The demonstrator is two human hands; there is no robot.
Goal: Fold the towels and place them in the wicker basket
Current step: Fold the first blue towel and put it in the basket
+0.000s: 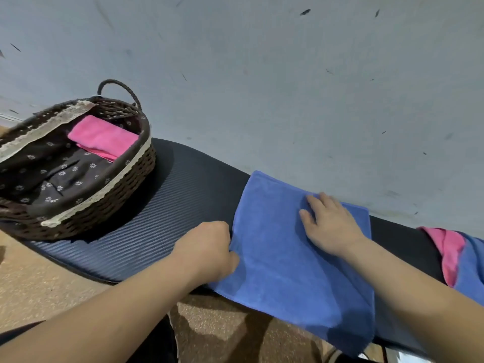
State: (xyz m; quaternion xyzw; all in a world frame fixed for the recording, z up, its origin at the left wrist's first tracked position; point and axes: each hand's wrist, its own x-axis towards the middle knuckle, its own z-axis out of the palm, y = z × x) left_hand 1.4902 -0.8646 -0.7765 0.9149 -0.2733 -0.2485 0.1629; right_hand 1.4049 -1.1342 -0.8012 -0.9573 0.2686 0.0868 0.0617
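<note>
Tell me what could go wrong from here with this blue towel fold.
1. The blue terry towel overhangs the near edge of the dark ribbed foam mat, so that end may sag or slide off and the fold may come out crooked.
2. The right hand presses flat on the far part only, while the left hand grips the left edge. The unpinned near part could bunch or drag if that edge is pulled across.

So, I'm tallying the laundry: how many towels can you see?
4: a folded pink towel in the wicker basket; a flat blue towel on the mat; a crumpled pink towel and a crumpled blue towel heaped at far right. More may hide there.
</note>
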